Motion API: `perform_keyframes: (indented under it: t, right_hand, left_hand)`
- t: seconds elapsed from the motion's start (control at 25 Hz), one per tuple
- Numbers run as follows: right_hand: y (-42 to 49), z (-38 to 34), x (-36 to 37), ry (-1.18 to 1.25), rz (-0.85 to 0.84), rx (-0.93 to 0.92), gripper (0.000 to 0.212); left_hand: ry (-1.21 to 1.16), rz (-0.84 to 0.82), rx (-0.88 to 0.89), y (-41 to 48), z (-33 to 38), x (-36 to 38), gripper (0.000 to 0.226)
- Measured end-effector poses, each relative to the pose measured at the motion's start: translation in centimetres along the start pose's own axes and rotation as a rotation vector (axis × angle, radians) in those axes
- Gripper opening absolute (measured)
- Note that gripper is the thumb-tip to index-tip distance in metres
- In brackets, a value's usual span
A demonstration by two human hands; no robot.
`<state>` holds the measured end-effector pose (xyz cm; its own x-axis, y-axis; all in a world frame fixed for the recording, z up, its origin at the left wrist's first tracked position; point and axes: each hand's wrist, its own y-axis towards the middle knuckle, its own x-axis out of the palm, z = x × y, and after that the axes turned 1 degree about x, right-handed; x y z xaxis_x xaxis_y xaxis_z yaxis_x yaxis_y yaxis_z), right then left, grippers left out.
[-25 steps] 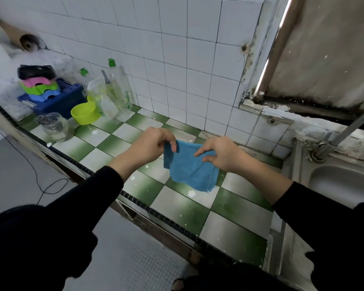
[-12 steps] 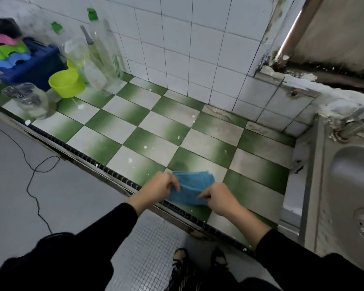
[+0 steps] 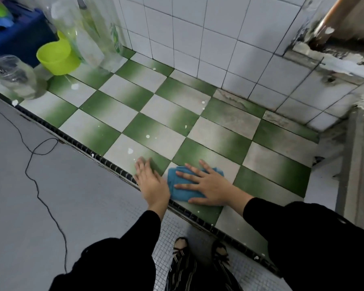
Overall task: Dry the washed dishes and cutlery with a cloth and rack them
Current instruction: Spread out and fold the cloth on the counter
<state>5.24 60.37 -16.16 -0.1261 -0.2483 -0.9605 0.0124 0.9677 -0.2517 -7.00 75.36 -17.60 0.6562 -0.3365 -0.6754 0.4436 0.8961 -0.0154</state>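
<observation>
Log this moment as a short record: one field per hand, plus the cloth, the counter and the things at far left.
left hand: open, flat on the front edge of the counter, just left of the cloth
right hand: open, fingers spread, pressing down on the cloth
cloth: blue, folded, lying near the counter's front edge
counter: green and white checked tiles, white specks
far left: lime cup, glass jar, clear bottles, blue crate
dishes in hand: none
</observation>
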Motion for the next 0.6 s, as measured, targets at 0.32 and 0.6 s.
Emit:
perform_keyframes:
  t: [0.32,0.6]
  right_hand:
    - [1.9,8.4,-0.2,0.094,0.179,0.494,0.067]
    - [0.7,14.5,-1.8,0.279,0.178,1.207,0.067]
  left_hand:
    - [0.156,0.122,0.037,-0.4,-0.3,2.5,0.069]
    - [0.295,0.035,0.159,-0.2,-0.3,2.8,0.065]
